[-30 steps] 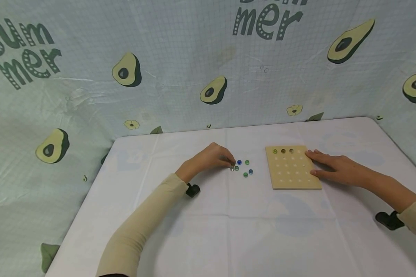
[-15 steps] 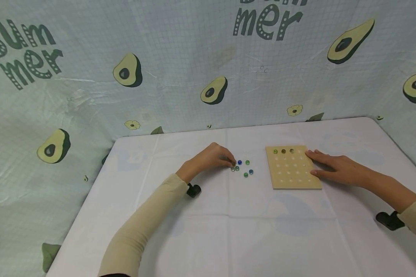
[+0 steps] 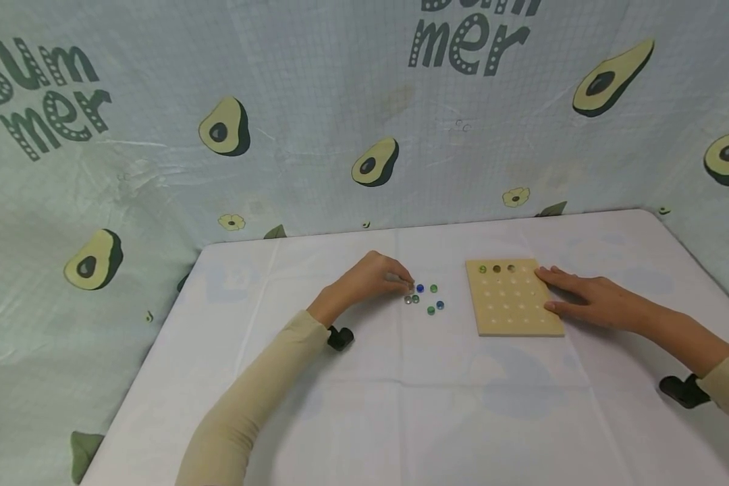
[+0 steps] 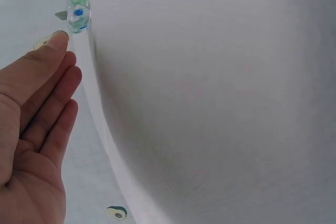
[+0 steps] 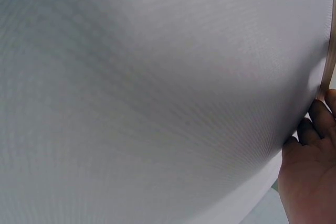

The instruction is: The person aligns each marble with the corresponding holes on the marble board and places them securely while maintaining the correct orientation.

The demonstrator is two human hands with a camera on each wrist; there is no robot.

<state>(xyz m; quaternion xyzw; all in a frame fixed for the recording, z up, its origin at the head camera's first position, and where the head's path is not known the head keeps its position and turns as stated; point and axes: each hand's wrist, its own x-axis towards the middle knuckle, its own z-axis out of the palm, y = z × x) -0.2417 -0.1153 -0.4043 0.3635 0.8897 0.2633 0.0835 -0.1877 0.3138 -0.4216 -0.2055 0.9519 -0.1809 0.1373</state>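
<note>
My left hand (image 3: pixel 373 278) is at the left of a loose group of glass marbles, its thumb and forefinger pinching a small marble (image 3: pixel 411 287) that the fingertips partly cover. Close by lie a dark blue marble (image 3: pixel 420 288), a clear one (image 3: pixel 408 300) and several green and blue ones, such as the green marble (image 3: pixel 430 310). My right hand (image 3: pixel 604 302) rests with extended fingers on the right edge of a square wooden board (image 3: pixel 516 329). The board has rows of shallow hollows. Three marbles sit in its far row, among them a yellow-green marble (image 3: pixel 482 269).
A white cloth (image 3: pixel 352 405) covers the table. Behind it hangs a pale curtain (image 3: pixel 304 135) printed with avocados. A black wrist camera (image 3: pixel 340 338) is strapped under the left wrist, another (image 3: pixel 685 390) under the right.
The left hand stays almost in place, its fingertips shifting very slightly at the marble. The right hand and board keep their position; the head view tilts a little.
</note>
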